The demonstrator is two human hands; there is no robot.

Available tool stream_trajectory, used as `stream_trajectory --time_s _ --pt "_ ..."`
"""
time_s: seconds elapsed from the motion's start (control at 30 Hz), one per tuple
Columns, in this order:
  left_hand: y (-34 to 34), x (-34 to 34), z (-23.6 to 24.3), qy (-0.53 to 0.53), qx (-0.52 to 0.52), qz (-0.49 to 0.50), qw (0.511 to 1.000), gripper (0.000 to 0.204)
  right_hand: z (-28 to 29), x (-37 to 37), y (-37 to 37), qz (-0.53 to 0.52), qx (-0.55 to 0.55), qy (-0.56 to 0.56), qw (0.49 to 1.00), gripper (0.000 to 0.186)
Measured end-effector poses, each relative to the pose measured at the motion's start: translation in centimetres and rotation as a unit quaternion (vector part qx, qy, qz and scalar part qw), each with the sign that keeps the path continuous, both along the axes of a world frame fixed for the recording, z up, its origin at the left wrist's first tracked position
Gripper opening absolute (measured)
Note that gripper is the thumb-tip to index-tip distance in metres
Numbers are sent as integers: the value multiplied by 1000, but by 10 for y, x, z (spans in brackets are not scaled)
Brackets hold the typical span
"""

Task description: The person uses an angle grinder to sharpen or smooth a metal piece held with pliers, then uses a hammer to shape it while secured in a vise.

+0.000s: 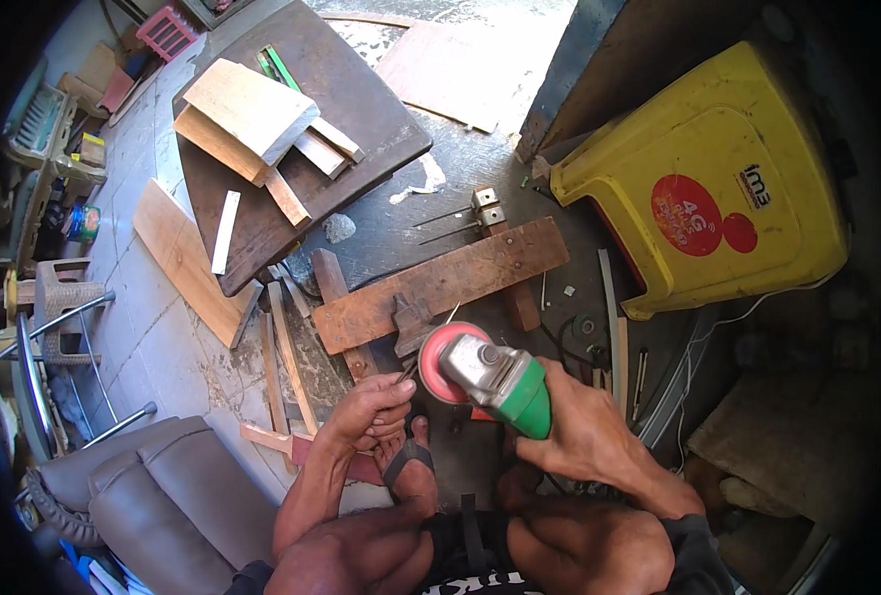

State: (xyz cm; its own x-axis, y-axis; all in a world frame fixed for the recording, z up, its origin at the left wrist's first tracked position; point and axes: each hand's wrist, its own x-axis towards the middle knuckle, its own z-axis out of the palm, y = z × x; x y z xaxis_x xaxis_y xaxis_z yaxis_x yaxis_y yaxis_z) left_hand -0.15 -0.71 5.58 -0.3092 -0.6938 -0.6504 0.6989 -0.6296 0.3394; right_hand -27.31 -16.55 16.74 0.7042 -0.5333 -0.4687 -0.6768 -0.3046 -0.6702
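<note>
My right hand (pixel 584 426) is wrapped round the green body of an angle grinder (pixel 520 392), which has a silver head and a reddish-pink disc (pixel 429 365). The disc points left, toward my other hand. My left hand (pixel 373 412) is closed in a pinch on a thin dark piece (pixel 408 373) close to the disc's left edge; its kind is too small to make out, and I cannot tell whether it touches the disc. Just beyond the disc stands a small dark metal anvil-like block (pixel 409 322) against a worn wooden plank (pixel 460 281) set across two wooden legs.
A dark low table (pixel 361 74) at the far left bears stacked wooden boards (pixel 247 104). At right a yellow plastic stool (pixel 728 129) lies tipped over. Wooden strips (pixel 292 357) lie on the floor left of the plank. A brown padded seat (pixel 168 491) is near left; a white cable (pixel 693 367) runs at right.
</note>
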Motion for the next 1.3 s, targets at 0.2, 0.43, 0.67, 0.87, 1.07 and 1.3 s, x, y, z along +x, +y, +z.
stream_trajectory --time_s 0.2,0.43,0.67,0.87,1.07,1.3 --pt "3 0 -6 -17 -3 6 1000 19 -4 2 -4 -21 4 4 1000 82" --pt "-3 0 -1 6 1 -11 1000 41 -25 -9 -43 -140 83 42 986 82" --pt "-2 3 -2 35 4 4 999 32 -21 -7 -19 -94 -28 -4 995 80" --pt "-3 1 1 34 15 10 999 34 -18 3 -18 -56 -101 7 993 82" --pt "-5 -1 6 14 28 7 999 29 -9 4 -8 -13 -96 -6 995 85" --pt "-8 -1 9 12 42 9 999 30 -11 6 -11 -11 -118 -7 993 85"
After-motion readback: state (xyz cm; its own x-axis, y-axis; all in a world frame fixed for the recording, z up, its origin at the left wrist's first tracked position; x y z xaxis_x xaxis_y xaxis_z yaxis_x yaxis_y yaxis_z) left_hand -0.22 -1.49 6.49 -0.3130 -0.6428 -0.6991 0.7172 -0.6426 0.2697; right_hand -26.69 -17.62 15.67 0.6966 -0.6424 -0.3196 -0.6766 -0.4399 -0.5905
